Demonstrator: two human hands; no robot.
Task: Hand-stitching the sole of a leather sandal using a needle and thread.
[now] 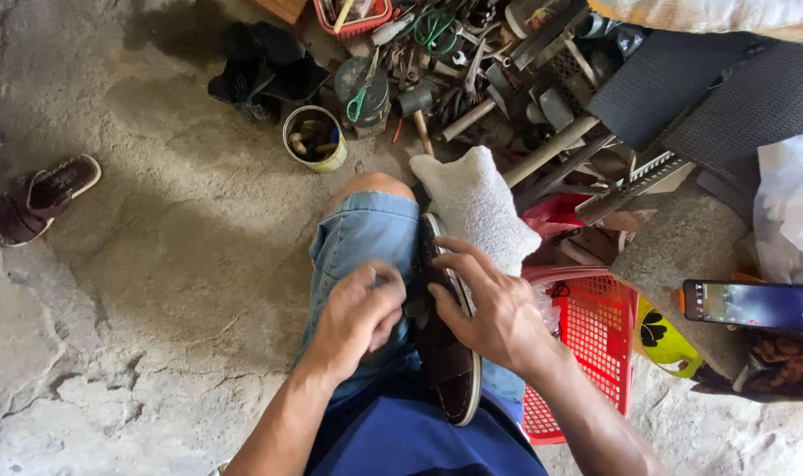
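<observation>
On the person's lap, a dark brown sandal [445,353] stood on edge between the thighs, its sole resting against a white cloth [479,210] draped over the far knee. The right hand [489,304] was spread over the sandal's upper side, fingers gripping it. The left hand [355,317] was bunched just left of the sandal, fingertips pinched at its strap; whether it held anything small could not be told. Right of the sandal sat a red plastic basket [586,339], and beyond that a phone [752,305] on a stone block. Far left of the sandal lay a matching sandal [42,198] on the concrete floor [155,291]. Above the sandal stood a tin can [314,137] beside heaped tools [489,70].
</observation>
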